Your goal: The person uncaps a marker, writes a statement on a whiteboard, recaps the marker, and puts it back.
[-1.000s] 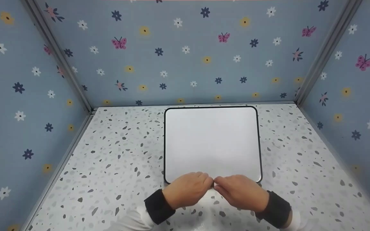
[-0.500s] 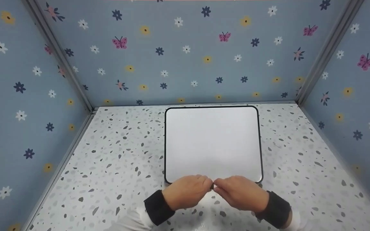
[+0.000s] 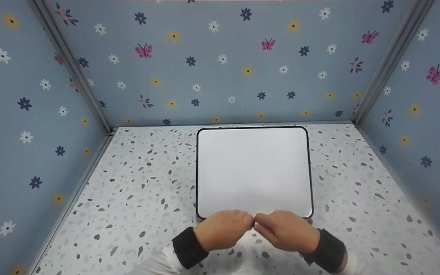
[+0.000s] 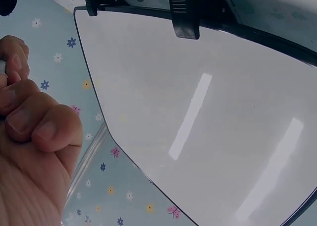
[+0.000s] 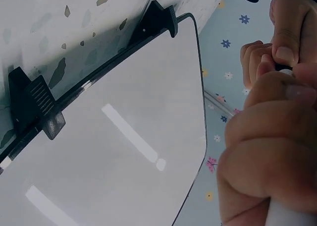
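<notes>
A white-barrelled marker (image 5: 286, 213) is held between the two hands, mostly hidden by the fingers. My right hand (image 3: 287, 231) curls round its white barrel. At its other end my left hand (image 3: 224, 229) pinches a small dark part (image 3: 253, 222), which looks like the cap. The fingertips of both hands nearly meet in front of the near edge of a whiteboard (image 3: 254, 172). This board has a thin black frame, and its surface shows no marks. Black clip-like feet (image 5: 47, 107) grip its edge in the wrist views.
The board stands on a speckled white tabletop (image 3: 143, 183). Blue flowered panels (image 3: 220, 61) enclose the back and both sides, joined by grey metal posts (image 3: 71, 65). Black bands (image 3: 190, 246) circle both wrists, over white sleeves.
Both hands have shifted very slightly toward the person, still together on the marker. The head view has drifted a little; the whiteboard stays in place.
</notes>
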`<state>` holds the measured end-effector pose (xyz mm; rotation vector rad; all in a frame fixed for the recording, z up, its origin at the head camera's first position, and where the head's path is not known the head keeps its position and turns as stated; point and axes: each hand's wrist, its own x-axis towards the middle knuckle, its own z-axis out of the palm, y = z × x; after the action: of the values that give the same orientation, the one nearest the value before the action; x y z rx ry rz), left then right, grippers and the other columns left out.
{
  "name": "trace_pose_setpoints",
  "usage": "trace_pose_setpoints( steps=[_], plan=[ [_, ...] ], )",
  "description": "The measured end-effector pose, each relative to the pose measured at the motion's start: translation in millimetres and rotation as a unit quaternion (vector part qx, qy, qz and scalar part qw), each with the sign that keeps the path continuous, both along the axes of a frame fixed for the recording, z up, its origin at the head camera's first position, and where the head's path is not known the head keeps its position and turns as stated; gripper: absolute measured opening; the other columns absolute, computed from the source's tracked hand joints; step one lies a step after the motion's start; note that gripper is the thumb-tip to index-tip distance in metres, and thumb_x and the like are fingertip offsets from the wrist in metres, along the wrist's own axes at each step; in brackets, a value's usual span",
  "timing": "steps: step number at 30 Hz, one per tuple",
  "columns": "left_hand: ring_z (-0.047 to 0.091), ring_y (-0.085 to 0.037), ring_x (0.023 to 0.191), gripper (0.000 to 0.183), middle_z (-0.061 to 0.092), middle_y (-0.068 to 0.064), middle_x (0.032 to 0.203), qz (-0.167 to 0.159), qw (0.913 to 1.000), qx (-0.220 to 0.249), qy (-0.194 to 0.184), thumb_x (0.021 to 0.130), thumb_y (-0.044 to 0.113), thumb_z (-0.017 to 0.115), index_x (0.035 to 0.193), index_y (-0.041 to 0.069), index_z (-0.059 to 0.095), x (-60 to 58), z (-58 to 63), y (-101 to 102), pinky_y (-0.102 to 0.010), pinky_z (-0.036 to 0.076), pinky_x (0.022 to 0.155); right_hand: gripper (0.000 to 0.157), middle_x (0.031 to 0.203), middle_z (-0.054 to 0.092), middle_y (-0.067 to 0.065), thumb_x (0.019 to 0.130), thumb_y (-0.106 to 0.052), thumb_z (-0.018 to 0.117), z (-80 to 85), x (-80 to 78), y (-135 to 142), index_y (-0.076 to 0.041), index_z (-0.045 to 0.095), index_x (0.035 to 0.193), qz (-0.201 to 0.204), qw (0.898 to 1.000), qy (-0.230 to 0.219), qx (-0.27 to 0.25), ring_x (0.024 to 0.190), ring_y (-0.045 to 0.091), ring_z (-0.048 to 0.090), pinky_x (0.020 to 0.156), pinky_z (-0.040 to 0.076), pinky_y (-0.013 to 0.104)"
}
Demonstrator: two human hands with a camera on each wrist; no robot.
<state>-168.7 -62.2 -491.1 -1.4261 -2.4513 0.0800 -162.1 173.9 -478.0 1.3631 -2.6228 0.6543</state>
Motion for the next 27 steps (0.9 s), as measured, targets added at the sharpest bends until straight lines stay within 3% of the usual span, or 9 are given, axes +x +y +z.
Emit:
trace_pose_setpoints(
  steps=[3, 6, 11, 18, 22, 27],
  plan=[
    [0.051, -0.008, 0.066, 0.013, 0.056, 0.006, 0.079, 0.016, 0.9988, -0.01, -0.046, 0.11, 0.02, 0.059, 0.099, 0.013, 0.06, 0.4, 0.8, 1.5, -0.02, 0.044, 0.055, 0.011, 0.062, 0.044, -0.013, 0.107, -0.02, 0.064, -2.5, 1.6, -0.4, -0.016, 0.061, 0.097, -0.008, 1.0, 0.028, -0.002, 0.058, -0.003, 0.035, 0.052, 0.032, 0.016],
    [0.051, -0.008, 0.067, 0.016, 0.057, 0.005, 0.08, 0.023, 0.9973, -0.014, -0.068, 0.112, 0.022, 0.055, 0.101, 0.013, 0.061, 1.0, 1.6, 2.7, -0.021, 0.045, 0.056, 0.015, 0.061, 0.041, -0.014, 0.107, -0.023, 0.066, -4.2, 2.9, -1.0, -0.018, 0.059, 0.095, -0.021, 0.999, 0.045, -0.002, 0.056, -0.002, 0.033, 0.051, 0.03, 0.016],
    [0.051, -0.008, 0.067, 0.016, 0.056, 0.005, 0.08, 0.017, 0.9976, -0.008, -0.067, 0.113, 0.021, 0.054, 0.1, 0.012, 0.06, 0.1, 2.5, 0.4, -0.02, 0.046, 0.055, 0.016, 0.059, 0.04, -0.014, 0.108, -0.03, 0.065, -5.8, 3.5, -0.7, -0.019, 0.061, 0.096, -0.038, 0.998, 0.057, 0.008, 0.054, -0.001, 0.031, 0.049, 0.028, 0.017],
    [0.048, -0.008, 0.066, 0.006, 0.053, 0.004, 0.079, 0.047, 0.9965, 0.002, -0.07, 0.106, 0.013, 0.06, 0.1, 0.011, 0.059, -9.2, 9.6, -16.8, -0.02, 0.045, 0.055, 0.012, 0.058, 0.039, -0.014, 0.108, -0.031, 0.065, -4.7, 0.9, 11.0, -0.02, 0.067, 0.104, -0.063, 0.994, 0.079, 0.031, 0.051, 0.0, 0.031, 0.047, 0.029, 0.02],
    [0.051, -0.008, 0.068, 0.005, 0.056, 0.003, 0.082, 0.059, 0.9934, 0.024, -0.096, 0.108, 0.013, 0.06, 0.104, 0.01, 0.059, -14.9, 14.4, -27.1, -0.019, 0.05, 0.058, 0.016, 0.061, 0.034, -0.015, 0.109, -0.03, 0.064, -0.9, -0.4, 18.8, -0.017, 0.059, 0.101, -0.084, 0.994, 0.054, 0.038, 0.052, 0.001, 0.032, 0.049, 0.03, 0.022],
    [0.051, -0.01, 0.068, 0.008, 0.058, 0.0, 0.082, 0.085, 0.9886, 0.06, -0.108, 0.109, 0.008, 0.055, 0.102, 0.006, 0.058, -20.9, 17.6, -46.6, -0.022, 0.053, 0.061, 0.017, 0.065, 0.036, -0.016, 0.111, -0.026, 0.06, 3.7, -1.3, 29.2, -0.015, 0.055, 0.099, -0.106, 0.993, -0.021, 0.037, 0.055, 0.002, 0.035, 0.051, 0.034, 0.023]
  ],
)
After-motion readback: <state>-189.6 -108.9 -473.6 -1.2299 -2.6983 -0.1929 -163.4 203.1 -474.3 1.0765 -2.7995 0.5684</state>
